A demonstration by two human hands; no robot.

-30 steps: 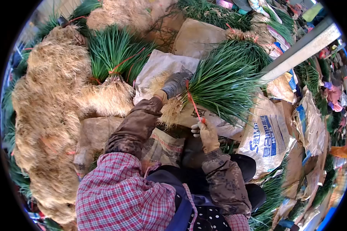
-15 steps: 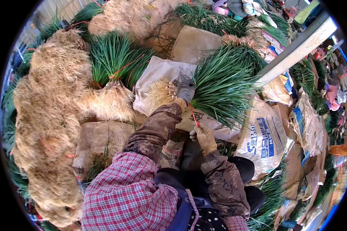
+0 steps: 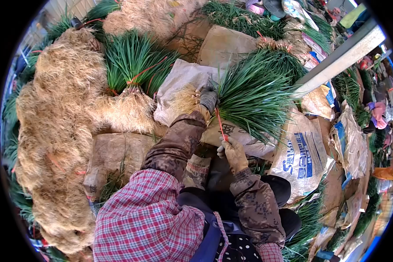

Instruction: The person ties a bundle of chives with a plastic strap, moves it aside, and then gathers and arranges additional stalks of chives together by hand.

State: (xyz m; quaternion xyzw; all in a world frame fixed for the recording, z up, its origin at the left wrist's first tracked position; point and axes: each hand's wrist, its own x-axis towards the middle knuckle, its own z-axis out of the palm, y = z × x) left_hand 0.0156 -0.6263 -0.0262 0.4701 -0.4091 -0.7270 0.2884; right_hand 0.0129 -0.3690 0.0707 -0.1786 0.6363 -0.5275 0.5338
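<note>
My left hand (image 3: 208, 99), in a grey glove, is closed round a bunch of green-leaved plants (image 3: 257, 96) just above the roots. The pale roots (image 3: 182, 101) point left over a whitish sack (image 3: 172, 83), and the leaves fan out to the right. A red tie (image 3: 220, 124) runs taut from the bunch down to my right hand (image 3: 233, 153), whose gloved fingers pinch its lower end. Beneath the leaves lies a printed sack (image 3: 244, 139).
Tied bunches (image 3: 133, 83) stand beyond my left arm, next to a long heap of pale roots (image 3: 61, 131). A metal post (image 3: 340, 56) slants in at the upper right. Sacks with blue print (image 3: 301, 155) lie to the right. Other people (image 3: 377, 115) are at the far right.
The view has shifted slightly. Both hands keep their hold, and the red tie still stretches between the bunch and my right hand.
</note>
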